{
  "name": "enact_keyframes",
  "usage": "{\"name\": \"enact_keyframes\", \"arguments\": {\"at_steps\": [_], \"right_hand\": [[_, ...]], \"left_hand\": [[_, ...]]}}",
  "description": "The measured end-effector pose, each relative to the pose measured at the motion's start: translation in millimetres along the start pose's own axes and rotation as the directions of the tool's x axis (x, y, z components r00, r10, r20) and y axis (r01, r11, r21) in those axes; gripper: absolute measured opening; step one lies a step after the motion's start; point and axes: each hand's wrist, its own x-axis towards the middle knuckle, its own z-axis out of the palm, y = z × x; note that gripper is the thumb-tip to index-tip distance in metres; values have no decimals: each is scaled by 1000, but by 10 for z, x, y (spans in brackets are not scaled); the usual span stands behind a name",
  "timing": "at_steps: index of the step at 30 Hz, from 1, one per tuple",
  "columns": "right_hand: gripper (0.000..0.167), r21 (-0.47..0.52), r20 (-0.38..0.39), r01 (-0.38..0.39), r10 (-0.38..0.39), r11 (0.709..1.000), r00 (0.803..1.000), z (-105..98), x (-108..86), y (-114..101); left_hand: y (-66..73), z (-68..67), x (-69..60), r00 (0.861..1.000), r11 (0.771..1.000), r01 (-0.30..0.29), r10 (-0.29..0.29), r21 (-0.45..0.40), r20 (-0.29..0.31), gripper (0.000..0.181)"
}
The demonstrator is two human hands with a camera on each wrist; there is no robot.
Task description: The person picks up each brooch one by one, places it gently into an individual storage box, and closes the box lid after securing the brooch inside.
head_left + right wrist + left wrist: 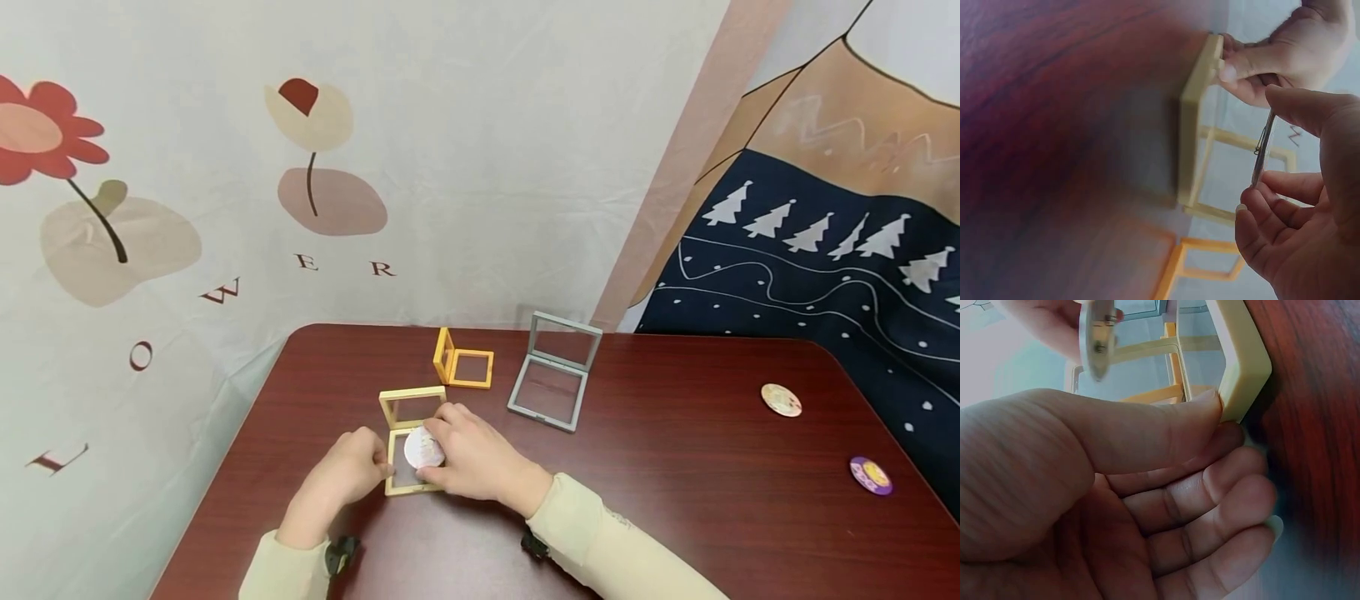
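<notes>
A pale yellow hinged frame (400, 491) with clear film panes lies open on the table, its lid raised at the back. My left hand (347, 469) pinches the left side of its base between thumb and fingers. Above the lower pane, my right hand (480, 454) holds a round white pin badge (423, 448) by its rim. In the right wrist view the badge (1264, 150) appears edge-on, with a thin wire pin on its back. The left wrist view also shows the badge (1096, 337) edge-on, apart from the film.
Behind stand a small orange hinged frame (472, 385) and a larger grey one (545, 417), both opened. Two more round badges lie at the right: a cream one (782, 400) and a purple and yellow one (871, 476). A printed cloth (480, 150) hangs behind the dark red table (675, 467).
</notes>
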Motion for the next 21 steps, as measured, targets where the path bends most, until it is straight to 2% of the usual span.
{"name": "enact_keyframes", "arguments": {"at_steps": [6,13,21], "right_hand": [[47,-58,53,27,-24,998,998,122,59,-5],[46,-90,106,2,7,996,994,177,85,-16],[44,-107,112,8,4,994,994,210,123,-27]], "left_hand": [[-11,1,0,1000,1000,2,-2,4,-3,38],[4,11,5,1000,1000,3,-3,5,-9,37],[14,5,-7,1000,1000,12,-12,10,-8,36]]}}
